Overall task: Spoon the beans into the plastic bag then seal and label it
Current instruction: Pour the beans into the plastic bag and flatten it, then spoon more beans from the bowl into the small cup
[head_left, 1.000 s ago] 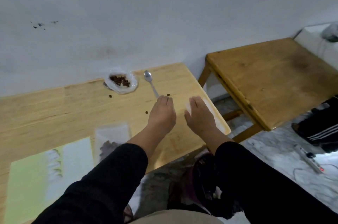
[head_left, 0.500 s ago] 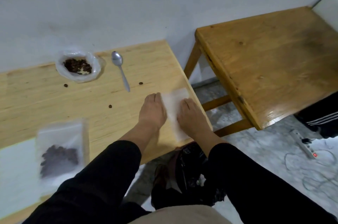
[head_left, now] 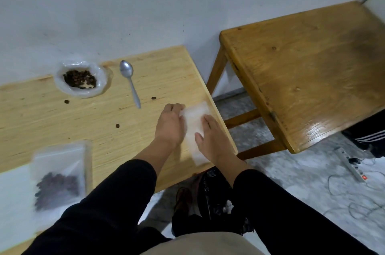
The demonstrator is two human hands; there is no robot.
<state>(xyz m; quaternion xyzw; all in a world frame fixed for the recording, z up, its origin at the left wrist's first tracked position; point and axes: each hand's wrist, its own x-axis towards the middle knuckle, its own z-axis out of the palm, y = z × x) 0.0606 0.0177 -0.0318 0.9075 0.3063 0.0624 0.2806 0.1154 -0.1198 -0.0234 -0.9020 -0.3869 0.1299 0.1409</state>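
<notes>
- Translucent white flat plastic bag (head_left: 194,123) lies by the pale wooden table (head_left: 87,121) edge.
- Left hand (head_left: 169,125) pinches its corner; right hand (head_left: 212,138) presses flat.
- Recommend separating the mouth fully before spooning.

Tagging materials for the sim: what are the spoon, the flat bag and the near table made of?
Spoon: metal apparently, dull grey sheen.
Flat bag under both hands: thin translucent plastic, frosted white look.
Near table: light wood, visible grain, matte finish.

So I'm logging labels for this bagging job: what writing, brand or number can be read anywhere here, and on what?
None can be read.
Empty clear plastic bag under both hands: no print visible.
Blurred clear bag of dark beans: no label visible.
Silver metal spoon: no marking legible.
</notes>
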